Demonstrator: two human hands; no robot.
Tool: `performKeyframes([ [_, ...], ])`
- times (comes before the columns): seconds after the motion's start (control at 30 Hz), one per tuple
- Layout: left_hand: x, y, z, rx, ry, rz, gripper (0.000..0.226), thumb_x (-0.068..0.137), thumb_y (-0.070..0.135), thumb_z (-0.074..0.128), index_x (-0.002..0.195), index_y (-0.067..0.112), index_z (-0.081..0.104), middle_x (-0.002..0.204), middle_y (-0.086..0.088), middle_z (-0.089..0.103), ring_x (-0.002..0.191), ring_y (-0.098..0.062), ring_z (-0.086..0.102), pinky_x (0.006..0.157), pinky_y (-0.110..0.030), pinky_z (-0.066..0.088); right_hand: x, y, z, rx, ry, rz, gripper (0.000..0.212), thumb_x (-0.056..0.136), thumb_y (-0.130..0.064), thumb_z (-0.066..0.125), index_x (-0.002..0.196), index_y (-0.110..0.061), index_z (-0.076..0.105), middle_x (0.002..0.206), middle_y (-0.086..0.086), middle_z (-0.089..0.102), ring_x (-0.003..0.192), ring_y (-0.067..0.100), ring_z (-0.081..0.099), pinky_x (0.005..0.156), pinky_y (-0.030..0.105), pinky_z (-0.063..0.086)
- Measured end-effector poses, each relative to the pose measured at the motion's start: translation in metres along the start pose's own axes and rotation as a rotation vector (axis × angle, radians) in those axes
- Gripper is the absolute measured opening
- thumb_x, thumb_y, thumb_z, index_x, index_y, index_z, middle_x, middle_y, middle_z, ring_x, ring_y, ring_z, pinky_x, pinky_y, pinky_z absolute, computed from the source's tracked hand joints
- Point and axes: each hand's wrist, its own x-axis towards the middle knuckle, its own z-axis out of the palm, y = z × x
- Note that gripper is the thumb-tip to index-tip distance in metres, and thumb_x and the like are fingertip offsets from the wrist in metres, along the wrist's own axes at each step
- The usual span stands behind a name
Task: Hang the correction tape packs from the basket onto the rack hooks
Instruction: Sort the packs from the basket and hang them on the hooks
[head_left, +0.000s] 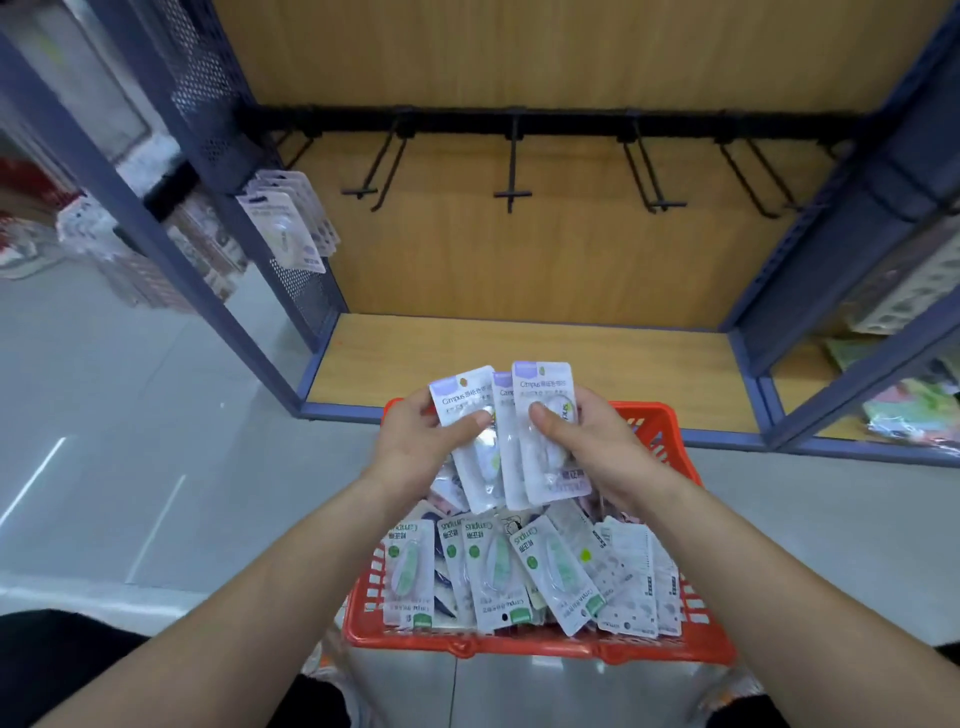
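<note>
Now both hands are lifted just above the red basket (519, 647), each with packs in it. The left hand (421, 441) pinches one correction tape pack (460, 395) between thumb and curled fingers. The right hand (592, 441) grips a small fan of packs (545, 384), at least two, with the thumb pressed on the front one. The two groups overlap between the hands. Below the hands many loose packs (498, 571) lie in the basket. Beyond the hands, well apart and higher, the black hooks (511, 171) of the rack stand bare. I think the risk is in the fan: the packs look glossy and only the thumb clamps them, so one may slip out and fall during the reach forward.
</note>
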Motion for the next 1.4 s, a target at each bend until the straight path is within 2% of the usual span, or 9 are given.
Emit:
performKeyframes([
  [0.1, -0.025, 0.019, -0.009, -0.029, 0.06, 0.072, 0.026, 0.088, 0.011, 0.079, 0.113, 0.011, 0.073, 0.104, -0.002, 0.08, 0.097, -0.018, 0.076, 0.077, -0.024, 0.06, -0.02, -0.014, 0.013, 0.092, -0.006, 0.008, 0.022, 0.101, -0.018, 0.058, 0.122, -0.011, 0.061, 0.1, 0.007, 0.076, 0.074, 0.014, 0.075, 0.053, 0.024, 0.058],
  [0.13, -0.03, 0.024, -0.012, -0.042, 0.082, 0.09, 0.026, 0.089, 0.012, 0.079, 0.114, 0.011, 0.073, 0.104, 0.0, 0.08, 0.099, -0.017, 0.076, 0.08, -0.026, 0.06, -0.026, -0.018, 0.018, 0.134, -0.017, 0.014, 0.026, 0.1, -0.017, 0.058, 0.124, -0.009, 0.061, 0.104, 0.012, 0.076, 0.077, 0.017, 0.076, 0.055, 0.027, 0.06],
  [0.27, -0.045, 0.032, -0.021, -0.083, 0.15, 0.158, 0.031, 0.086, 0.016, 0.082, 0.116, 0.018, 0.072, 0.106, 0.007, 0.079, 0.102, -0.011, 0.074, 0.09, -0.033, 0.057, -0.037, -0.02, 0.036, 0.237, -0.009, -0.015, 0.048, 0.086, -0.023, 0.067, 0.13, -0.006, 0.06, 0.125, 0.021, 0.07, 0.109, 0.037, 0.07, 0.091, 0.057, 0.058],
  [0.5, -0.047, 0.027, -0.02, -0.134, 0.25, 0.186, 0.034, 0.084, 0.02, 0.084, 0.115, 0.02, 0.069, 0.101, 0.002, 0.079, 0.096, -0.016, 0.076, 0.092, -0.044, 0.059, -0.038, -0.016, 0.059, 0.228, -0.013, -0.049, 0.049, 0.094, -0.029, 0.062, 0.14, -0.014, 0.054, 0.132, 0.011, 0.069, 0.121, 0.035, 0.066, 0.101, 0.056, 0.052],
  [0.7, -0.044, 0.03, -0.027, -0.171, 0.145, 0.142, 0.04, 0.086, 0.023, 0.082, 0.121, 0.023, 0.061, 0.108, 0.008, 0.078, 0.099, -0.01, 0.075, 0.095, -0.041, 0.059, -0.029, -0.01, 0.087, 0.197, 0.15, -0.087, 0.055, 0.083, -0.04, 0.07, 0.127, -0.011, 0.056, 0.113, 0.007, 0.077, 0.106, 0.031, 0.074, 0.094, 0.054, 0.057],
  [0.83, -0.04, 0.035, -0.041, -0.136, 0.055, 0.134, 0.039, 0.087, 0.021, 0.082, 0.121, 0.025, 0.062, 0.112, 0.006, 0.078, 0.104, -0.017, 0.075, 0.098, -0.048, 0.057, -0.024, -0.014, 0.097, 0.222, 0.217, -0.093, 0.055, 0.079, -0.037, 0.074, 0.12, -0.003, 0.061, 0.107, 0.011, 0.078, 0.1, 0.033, 0.075, 0.092, 0.054, 0.058],
  [0.97, -0.035, 0.036, -0.044, -0.103, 0.132, 0.154, 0.033, 0.091, 0.024, 0.078, 0.12, 0.026, 0.063, 0.11, 0.01, 0.077, 0.102, -0.012, 0.074, 0.098, -0.047, 0.057, -0.021, -0.018, 0.098, 0.259, 0.218, -0.087, 0.044, 0.083, -0.033, 0.074, 0.115, -0.003, 0.069, 0.111, 0.018, 0.076, 0.105, 0.042, 0.072, 0.093, 0.062, 0.056],
  [1.13, -0.029, 0.038, -0.05, -0.056, 0.316, 0.227, 0.042, 0.095, 0.028, 0.073, 0.131, 0.033, 0.052, 0.117, 0.018, 0.071, 0.108, -0.004, 0.069, 0.101, -0.042, 0.054, -0.021, -0.026, 0.099, 0.244, 0.238, -0.093, 0.036, 0.086, -0.028, 0.072, 0.114, -0.006, 0.069, 0.104, 0.015, 0.078, 0.095, 0.036, 0.076, 0.086, 0.056, 0.06],
  [1.4, -0.034, 0.059, -0.078, 0.014, 0.258, 0.267, 0.024, 0.102, 0.017, 0.06, 0.115, 0.036, 0.068, 0.112, 0.011, 0.076, 0.106, -0.014, 0.073, 0.1, -0.05, 0.055, -0.006, -0.047, 0.112, 0.144, 0.161, -0.117, 0.032, 0.09, -0.029, 0.073, 0.115, -0.012, 0.066, 0.102, 0.009, 0.079, 0.09, 0.029, 0.077, 0.071, 0.043, 0.062],
])
